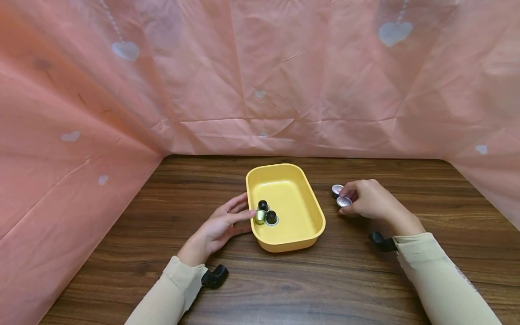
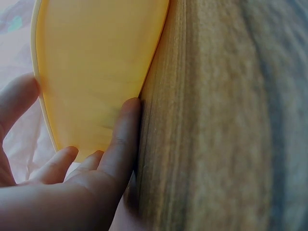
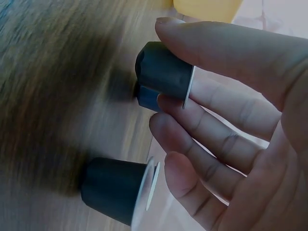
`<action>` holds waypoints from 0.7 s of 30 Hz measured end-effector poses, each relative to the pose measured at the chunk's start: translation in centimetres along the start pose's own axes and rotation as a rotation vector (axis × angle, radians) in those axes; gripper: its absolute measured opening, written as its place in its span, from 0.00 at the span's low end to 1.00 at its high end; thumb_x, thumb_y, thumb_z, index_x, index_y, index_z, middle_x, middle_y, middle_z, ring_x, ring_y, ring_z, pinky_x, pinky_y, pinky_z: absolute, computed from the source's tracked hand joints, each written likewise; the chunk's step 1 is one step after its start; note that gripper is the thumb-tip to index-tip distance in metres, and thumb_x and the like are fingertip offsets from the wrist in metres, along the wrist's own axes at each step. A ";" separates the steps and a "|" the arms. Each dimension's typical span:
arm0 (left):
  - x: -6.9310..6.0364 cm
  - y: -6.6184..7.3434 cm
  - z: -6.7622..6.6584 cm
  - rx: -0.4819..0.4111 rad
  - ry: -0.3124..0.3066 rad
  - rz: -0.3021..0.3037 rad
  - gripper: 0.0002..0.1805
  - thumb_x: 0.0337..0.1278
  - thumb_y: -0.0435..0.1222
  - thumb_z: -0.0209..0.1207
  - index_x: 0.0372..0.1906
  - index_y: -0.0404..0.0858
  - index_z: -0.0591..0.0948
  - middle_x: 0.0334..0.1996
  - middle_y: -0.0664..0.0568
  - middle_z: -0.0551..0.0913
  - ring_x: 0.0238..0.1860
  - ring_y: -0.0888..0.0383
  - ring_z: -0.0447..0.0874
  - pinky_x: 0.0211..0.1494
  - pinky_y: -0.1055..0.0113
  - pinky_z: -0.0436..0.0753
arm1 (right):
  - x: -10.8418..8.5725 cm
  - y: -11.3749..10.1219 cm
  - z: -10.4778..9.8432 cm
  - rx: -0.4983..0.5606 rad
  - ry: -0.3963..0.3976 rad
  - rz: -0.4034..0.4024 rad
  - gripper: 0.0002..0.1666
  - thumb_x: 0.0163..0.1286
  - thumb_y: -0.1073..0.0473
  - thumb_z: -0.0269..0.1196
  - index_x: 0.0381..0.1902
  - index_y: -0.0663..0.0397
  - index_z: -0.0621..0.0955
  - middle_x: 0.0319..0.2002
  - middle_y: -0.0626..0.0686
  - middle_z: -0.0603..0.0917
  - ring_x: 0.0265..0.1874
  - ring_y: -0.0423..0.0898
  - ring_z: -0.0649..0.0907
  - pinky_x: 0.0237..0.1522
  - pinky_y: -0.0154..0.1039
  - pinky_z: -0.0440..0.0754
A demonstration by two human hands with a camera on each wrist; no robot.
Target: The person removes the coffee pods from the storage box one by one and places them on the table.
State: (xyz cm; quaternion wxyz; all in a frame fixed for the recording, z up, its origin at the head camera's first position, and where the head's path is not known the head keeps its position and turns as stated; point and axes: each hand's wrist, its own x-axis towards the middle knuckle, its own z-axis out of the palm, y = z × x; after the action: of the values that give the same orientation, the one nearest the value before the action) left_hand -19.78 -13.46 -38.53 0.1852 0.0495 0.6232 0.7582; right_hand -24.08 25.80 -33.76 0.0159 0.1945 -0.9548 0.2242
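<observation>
A yellow tray (image 1: 318,205) holds two black capsules (image 1: 271,217) and a light green capsule (image 1: 260,217) at its near left. My left hand (image 1: 219,228) touches the tray's left side, thumb at the rim, the other fingers against the outer wall (image 2: 91,62). Right of the tray, my right hand (image 1: 375,201) pinches a dark capsule (image 3: 163,70) with a silvery lid (image 1: 344,201) between thumb and fingers. Another dark capsule (image 1: 336,190) is just beyond it. In the right wrist view a dark capsule (image 3: 113,187) lies below the fingers, and a blue part (image 3: 148,98) shows behind the pinched one.
The tray and the loose capsules are on a brown wood-grain table (image 1: 260,280). Pink sheeting (image 1: 284,90) with pale hearts hangs along the back and both sides. A black device (image 1: 215,276) sits at the left wrist, another (image 1: 382,242) at the right.
</observation>
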 end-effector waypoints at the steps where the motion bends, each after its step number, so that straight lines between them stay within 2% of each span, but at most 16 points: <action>1: 0.0 0.0 0.0 0.000 0.001 -0.001 0.42 0.72 0.30 0.62 0.86 0.44 0.61 0.83 0.44 0.64 0.75 0.51 0.71 0.75 0.44 0.81 | 0.0 0.0 0.0 0.000 -0.003 -0.002 0.19 0.52 0.55 0.84 0.39 0.54 0.89 0.32 0.47 0.90 0.34 0.41 0.83 0.38 0.37 0.80; 11: 0.0 0.0 0.0 0.002 0.008 -0.010 0.41 0.72 0.30 0.63 0.86 0.45 0.62 0.84 0.44 0.64 0.75 0.50 0.71 0.75 0.44 0.80 | 0.1 0.3 0.3 -0.032 -0.035 -0.014 0.20 0.51 0.53 0.85 0.38 0.52 0.88 0.32 0.45 0.90 0.34 0.40 0.82 0.37 0.39 0.79; 21: -0.1 0.1 0.1 0.008 0.015 -0.022 0.42 0.73 0.31 0.63 0.86 0.46 0.61 0.84 0.44 0.63 0.75 0.49 0.71 0.75 0.45 0.81 | 0.0 0.2 0.3 -0.050 -0.027 -0.004 0.22 0.50 0.54 0.84 0.40 0.53 0.88 0.33 0.46 0.91 0.35 0.41 0.84 0.38 0.39 0.79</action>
State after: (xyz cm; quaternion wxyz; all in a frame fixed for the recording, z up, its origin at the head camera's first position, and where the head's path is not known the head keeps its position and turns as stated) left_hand -19.71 -13.41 -38.43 0.1885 0.0377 0.6281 0.7540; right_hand -24.17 25.88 -34.11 0.0082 0.1990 -0.9599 0.1975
